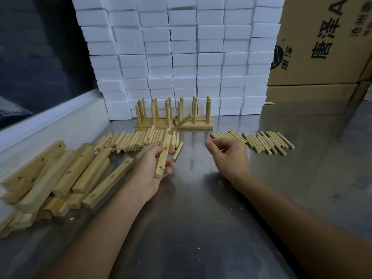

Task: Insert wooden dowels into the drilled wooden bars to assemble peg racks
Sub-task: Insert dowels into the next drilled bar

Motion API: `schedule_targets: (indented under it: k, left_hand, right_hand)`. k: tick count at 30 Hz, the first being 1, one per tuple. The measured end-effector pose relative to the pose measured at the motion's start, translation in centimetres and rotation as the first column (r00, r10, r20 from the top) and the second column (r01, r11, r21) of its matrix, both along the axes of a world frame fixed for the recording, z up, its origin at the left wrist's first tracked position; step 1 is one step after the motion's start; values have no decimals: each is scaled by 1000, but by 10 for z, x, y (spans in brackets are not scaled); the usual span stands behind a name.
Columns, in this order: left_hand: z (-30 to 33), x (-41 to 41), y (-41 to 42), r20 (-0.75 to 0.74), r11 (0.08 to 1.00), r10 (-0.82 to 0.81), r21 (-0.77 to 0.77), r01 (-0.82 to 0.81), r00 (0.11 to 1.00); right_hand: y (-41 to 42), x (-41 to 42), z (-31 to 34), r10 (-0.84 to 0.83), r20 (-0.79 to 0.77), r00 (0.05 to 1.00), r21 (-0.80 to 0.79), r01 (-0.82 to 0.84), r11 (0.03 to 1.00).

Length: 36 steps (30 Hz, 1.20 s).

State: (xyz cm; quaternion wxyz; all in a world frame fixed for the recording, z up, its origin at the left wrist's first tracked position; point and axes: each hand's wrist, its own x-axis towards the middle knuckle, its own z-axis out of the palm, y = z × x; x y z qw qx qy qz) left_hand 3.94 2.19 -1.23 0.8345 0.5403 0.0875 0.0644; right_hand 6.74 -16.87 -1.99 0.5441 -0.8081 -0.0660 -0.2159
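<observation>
My left hand (150, 168) grips a drilled wooden bar (163, 158), held lengthwise and pointing away from me. Two empty holes show on its face, and one dowel (179, 124) sticks out slanting from its far end. My right hand (226, 156) hovers to the right of the bar, apart from it. Its fingers are curled and a pale wooden end of a dowel (222, 150) shows between them. Loose dowels lie in a row behind the left hand (130, 141) and in another row at the right (261, 141). Several finished peg racks (173, 115) stand at the back.
A heap of drilled bars (60, 178) covers the left of the steel table (191, 218). A single dowel (178, 151) lies beside the held bar. Stacked white foam blocks (181, 57) form a wall behind, with cardboard boxes (322, 47) at the right.
</observation>
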Motion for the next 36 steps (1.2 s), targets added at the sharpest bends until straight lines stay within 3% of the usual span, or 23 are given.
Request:
schedule_targets:
  k: [6,13,16,21,26,36]
  left_hand:
    - [-1,1,-6,-54,996,39,76,-34,998]
    - [0,2,0,-40,998,70,2,-70,997]
    - [-2,3,-2,-30,993,95,77,-92,995]
    - [-5,2,-2,-7,991,51,128,-49,999]
    - [-9,1,-5,40,954,33,295,-44,999]
    - [-12,-3,-12,150,851,-9,520,-71,989]
  right_hand:
    - [-4,5,0,-84,34,996,58,82,995]
    - [-2,5,-3,5,68,998,59,-9,998]
    - [1,1,-2,99,98,990,39,-103,994]
    - [10,-2,0,178,24,984,-24,-177,984]
    - [20,-11,-5,281,-24,960,-137,-281,950]
    - [23,-17,0,246,2,969,-265,-236,935]
